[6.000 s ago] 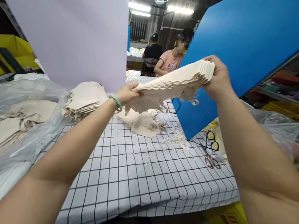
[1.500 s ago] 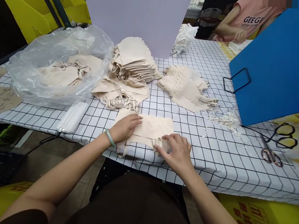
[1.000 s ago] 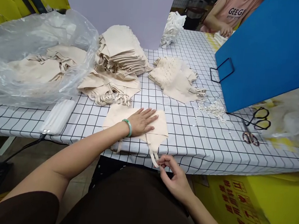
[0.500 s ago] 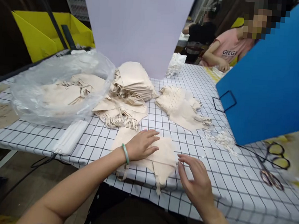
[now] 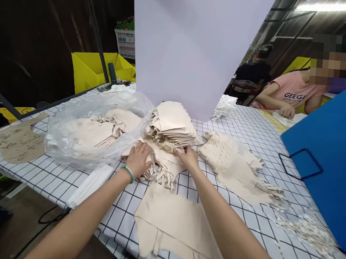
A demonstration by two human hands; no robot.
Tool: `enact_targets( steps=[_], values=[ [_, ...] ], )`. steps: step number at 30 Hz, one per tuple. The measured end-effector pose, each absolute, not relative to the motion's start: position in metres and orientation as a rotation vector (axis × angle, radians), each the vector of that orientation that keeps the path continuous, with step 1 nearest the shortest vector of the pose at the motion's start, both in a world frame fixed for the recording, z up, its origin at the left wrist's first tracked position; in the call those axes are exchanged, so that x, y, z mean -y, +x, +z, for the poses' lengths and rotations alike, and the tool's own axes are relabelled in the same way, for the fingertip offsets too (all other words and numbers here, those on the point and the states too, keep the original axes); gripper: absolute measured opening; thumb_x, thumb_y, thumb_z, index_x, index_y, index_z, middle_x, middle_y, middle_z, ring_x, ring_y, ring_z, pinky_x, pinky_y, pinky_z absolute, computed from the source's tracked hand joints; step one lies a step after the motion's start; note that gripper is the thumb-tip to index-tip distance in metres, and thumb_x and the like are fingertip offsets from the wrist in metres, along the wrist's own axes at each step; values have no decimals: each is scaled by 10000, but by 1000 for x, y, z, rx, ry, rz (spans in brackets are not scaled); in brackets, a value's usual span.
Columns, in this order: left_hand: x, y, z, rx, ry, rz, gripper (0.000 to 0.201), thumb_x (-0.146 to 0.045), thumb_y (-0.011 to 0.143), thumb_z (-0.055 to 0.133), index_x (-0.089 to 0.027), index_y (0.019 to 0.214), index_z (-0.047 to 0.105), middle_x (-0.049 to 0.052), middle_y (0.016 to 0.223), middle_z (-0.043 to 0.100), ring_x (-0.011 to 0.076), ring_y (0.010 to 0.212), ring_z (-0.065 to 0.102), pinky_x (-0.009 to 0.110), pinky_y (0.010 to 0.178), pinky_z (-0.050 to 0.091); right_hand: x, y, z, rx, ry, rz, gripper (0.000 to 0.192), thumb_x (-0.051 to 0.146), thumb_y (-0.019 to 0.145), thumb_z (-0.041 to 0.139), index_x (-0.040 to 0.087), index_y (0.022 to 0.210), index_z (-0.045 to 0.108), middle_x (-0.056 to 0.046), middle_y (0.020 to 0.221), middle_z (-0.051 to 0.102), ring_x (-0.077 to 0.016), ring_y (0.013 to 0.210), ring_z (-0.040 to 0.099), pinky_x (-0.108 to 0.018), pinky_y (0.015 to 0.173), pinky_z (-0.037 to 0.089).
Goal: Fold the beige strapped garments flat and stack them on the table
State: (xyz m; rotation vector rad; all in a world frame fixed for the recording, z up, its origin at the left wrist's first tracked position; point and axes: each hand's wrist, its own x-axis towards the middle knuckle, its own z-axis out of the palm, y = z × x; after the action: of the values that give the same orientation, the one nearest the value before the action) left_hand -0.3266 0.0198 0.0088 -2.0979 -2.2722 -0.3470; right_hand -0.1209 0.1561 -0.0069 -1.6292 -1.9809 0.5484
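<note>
Now the checked table [image 5: 251,127] carries a clear plastic bag [image 5: 81,114] of beige pieces at ten o'clock and a tall folded stack [image 5: 172,123] at twelve. Half a second ago both hands lay on the single flat garment [image 5: 171,221] near the table edge; that piece rests alone at six o'clock, smoothed out. Both hands have moved up to the loose heap of strapped pieces [image 5: 161,166] under the stack, the left hand [image 5: 139,158] spread flat on it, the right hand [image 5: 187,156] with fingertips curled, pinching its top layer.
</note>
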Motion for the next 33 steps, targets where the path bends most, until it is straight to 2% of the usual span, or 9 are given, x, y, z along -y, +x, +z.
enact_targets(
  steps=[3,6,8,12,16,20,26,29,33],
  values=[
    [-28,-334,-7,2367,-2121,-95,680,-505,943,494,-193,1531,354,120,1645,214,369,1502,194,579,1213,146,-155,-132,-15,2022,-1632,595,409,482,671,711,168,918,626,-198,1043,645,-395,1058,565,-482,852,441],
    [-42,-344,-12,2360,-2125,-58,660,-468,973,443,-208,1561,294,105,1662,156,352,1519,148,544,1222,145,-144,-137,-19,2084,-1487,653,204,315,735,624,213,909,591,-102,967,669,-296,954,602,-381,795,452],
    [-53,-349,-8,2370,-2101,-76,648,-400,968,461,-201,1560,291,127,1655,172,358,1510,183,543,1202,214,-138,-138,-18,2094,-1399,670,187,272,775,562,234,959,563,-60,967,668,-251,922,604,-341,775,449],
    [-62,-352,7,2401,-2106,-123,639,-331,934,515,-159,1526,347,192,1627,227,378,1487,241,567,1161,281,-130,-129,-19,1957,-1292,617,372,339,802,575,222,1143,484,-102,1153,616,-260,1009,573,-352,795,445],
    [-46,-344,19,2441,-2167,-189,630,-336,886,580,-136,1463,425,203,1602,288,390,1492,222,586,1173,243,-123,-114,-25,1894,-1231,579,192,292,807,542,227,982,498,-70,1000,593,-235,914,552,-351,790,434],
    [-34,-332,28,2420,-2213,-246,579,-292,883,554,-127,1431,466,188,1558,383,374,1484,258,550,1193,242,-116,-110,-26,1769,-1309,554,300,326,781,597,218,1028,466,-72,1030,554,-211,853,523,-339,751,436],
    [-33,-319,27,2276,-2241,-391,520,-146,829,531,-134,1349,550,166,1477,502,359,1433,369,545,1184,290,-112,-107,-23,1816,-1316,575,158,358,835,565,229,755,522,-29,824,567,-197,773,519,-339,743,423],
    [-34,-314,31,2248,-2270,-512,556,-64,783,515,-134,1332,565,164,1449,529,345,1421,392,549,1184,306,-111,-106,-13,1879,-1193,463,139,330,864,529,220,805,591,-69,891,611,-233,879,542,-380,823,428],
    [-50,-307,67,2015,-2506,-914,617,-64,768,503,-143,1380,510,136,1432,538,269,1373,450,454,1161,375,-110,-118,25,1932,-904,528,179,304,934,466,217,967,619,-78,977,672,-228,941,589,-387,861,455]
  ],
)
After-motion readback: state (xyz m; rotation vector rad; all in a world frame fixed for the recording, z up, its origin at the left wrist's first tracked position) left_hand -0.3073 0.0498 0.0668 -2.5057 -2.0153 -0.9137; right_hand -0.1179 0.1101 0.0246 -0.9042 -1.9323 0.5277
